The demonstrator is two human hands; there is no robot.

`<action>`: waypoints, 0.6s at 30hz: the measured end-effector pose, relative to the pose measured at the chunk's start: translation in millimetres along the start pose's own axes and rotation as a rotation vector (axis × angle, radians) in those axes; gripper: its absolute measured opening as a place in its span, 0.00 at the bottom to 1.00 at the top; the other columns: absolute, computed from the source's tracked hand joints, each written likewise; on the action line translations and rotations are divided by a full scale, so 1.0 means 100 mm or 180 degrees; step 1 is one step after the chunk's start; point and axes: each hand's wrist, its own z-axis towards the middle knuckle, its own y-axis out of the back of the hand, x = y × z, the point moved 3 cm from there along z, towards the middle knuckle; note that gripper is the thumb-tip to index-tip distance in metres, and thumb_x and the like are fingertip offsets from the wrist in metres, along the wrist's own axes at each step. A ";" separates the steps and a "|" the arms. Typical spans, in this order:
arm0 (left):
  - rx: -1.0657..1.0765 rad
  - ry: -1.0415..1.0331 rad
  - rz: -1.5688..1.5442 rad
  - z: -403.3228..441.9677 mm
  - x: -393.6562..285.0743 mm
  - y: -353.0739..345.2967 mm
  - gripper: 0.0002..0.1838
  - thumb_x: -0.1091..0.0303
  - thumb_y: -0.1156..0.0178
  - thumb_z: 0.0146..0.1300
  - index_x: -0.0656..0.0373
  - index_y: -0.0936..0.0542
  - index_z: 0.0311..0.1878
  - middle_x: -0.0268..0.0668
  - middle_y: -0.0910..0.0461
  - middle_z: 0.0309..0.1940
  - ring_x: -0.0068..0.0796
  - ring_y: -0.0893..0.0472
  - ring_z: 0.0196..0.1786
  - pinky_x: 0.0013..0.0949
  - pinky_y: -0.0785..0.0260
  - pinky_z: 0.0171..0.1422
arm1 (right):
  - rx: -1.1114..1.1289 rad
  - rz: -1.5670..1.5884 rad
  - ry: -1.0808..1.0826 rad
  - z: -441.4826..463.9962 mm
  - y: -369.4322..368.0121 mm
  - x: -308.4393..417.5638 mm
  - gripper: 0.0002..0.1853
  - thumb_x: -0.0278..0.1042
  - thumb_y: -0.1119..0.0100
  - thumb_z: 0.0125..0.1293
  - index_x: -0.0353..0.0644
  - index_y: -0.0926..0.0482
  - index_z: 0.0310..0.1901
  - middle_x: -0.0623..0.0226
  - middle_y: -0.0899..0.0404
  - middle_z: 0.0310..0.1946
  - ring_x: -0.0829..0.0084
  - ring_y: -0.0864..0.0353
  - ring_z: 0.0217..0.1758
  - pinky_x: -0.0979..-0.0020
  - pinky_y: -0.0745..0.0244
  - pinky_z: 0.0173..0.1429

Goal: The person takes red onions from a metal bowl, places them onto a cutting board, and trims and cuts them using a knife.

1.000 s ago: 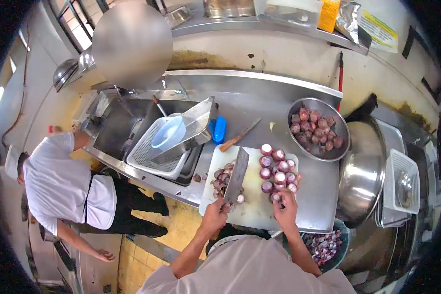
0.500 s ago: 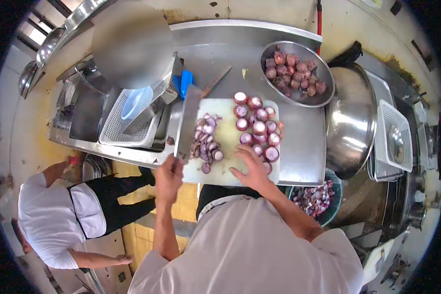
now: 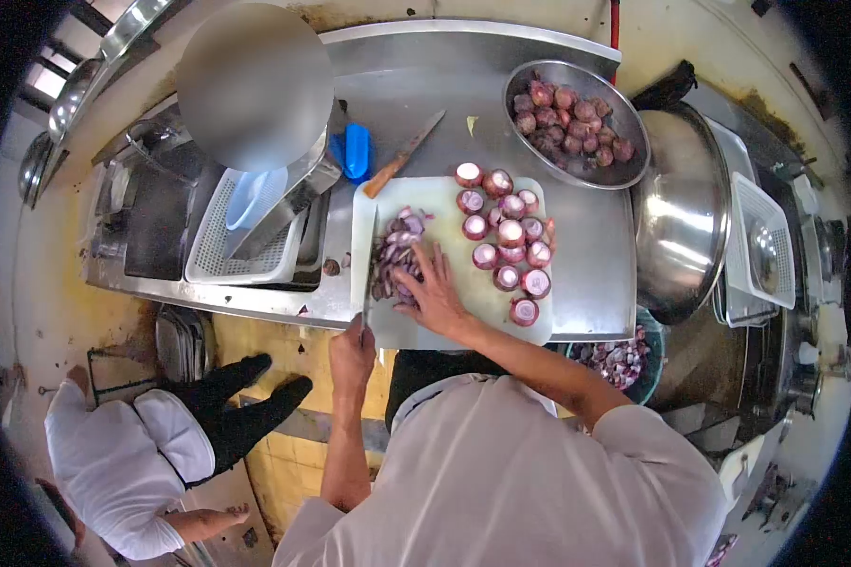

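Observation:
My left hand point(image 3: 353, 352) is wrapped round the handle of a cleaver point(image 3: 367, 304). Its blade stands nearly edge-on to me along the left side of a white cutting board point(image 3: 449, 317), beside a pile of chopped red onion point(image 3: 394, 248). My right hand point(image 3: 432, 295) reaches across the board, fingers spread and touching the right side of that pile. Several trimmed red onions point(image 3: 511, 233) with pale cut faces stand on the board's right half.
A wooden-handled knife point(image 3: 404, 156) lies behind the board, near a blue object point(image 3: 356, 151). A steel bowl point(image 3: 577, 178) holds several whole onions. Below the counter is a tub of cut onion point(image 3: 657, 364). A person in white point(image 3: 113, 454) is at lower left.
My right hand has moved left from the board's front to the chopped pile. The cleaver has come down from a raised, broadside position to edge-on beside the pile. The other person has shifted.

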 end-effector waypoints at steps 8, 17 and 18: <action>0.0649 0.1699 -0.2114 0.04 0.65 0.12 0.04 0.70 0.43 0.75 0.56 0.25 0.41 0.29 0.28 0.18 0.21 0.26 0.17 0.29 0.34 0.20 | 0.0183 0.0337 -0.0605 0.36 0.30 -0.10 0.62 0.57 0.13 0.38 0.59 0.38 0.78 0.41 0.69 0.83 0.26 0.66 0.84 0.23 0.61 0.79; 0.1489 0.1553 -0.2981 0.22 0.48 -0.71 0.04 0.70 0.46 0.77 0.58 0.27 0.49 0.31 0.29 0.19 0.25 0.28 0.16 0.32 0.30 0.18 | -0.0291 0.0451 -0.0842 0.40 0.08 -0.08 0.59 0.59 0.17 0.42 0.56 0.37 0.78 0.36 0.54 0.81 0.34 0.56 0.84 0.29 0.62 0.82; 0.1577 0.1535 -0.2969 0.27 0.43 -0.73 0.04 0.70 0.46 0.77 0.58 0.27 0.49 0.31 0.29 0.19 0.25 0.28 0.16 0.32 0.30 0.18 | -0.0432 0.0682 -0.0875 0.40 0.06 -0.10 0.58 0.58 0.18 0.44 0.55 0.37 0.77 0.35 0.51 0.80 0.34 0.54 0.83 0.31 0.61 0.83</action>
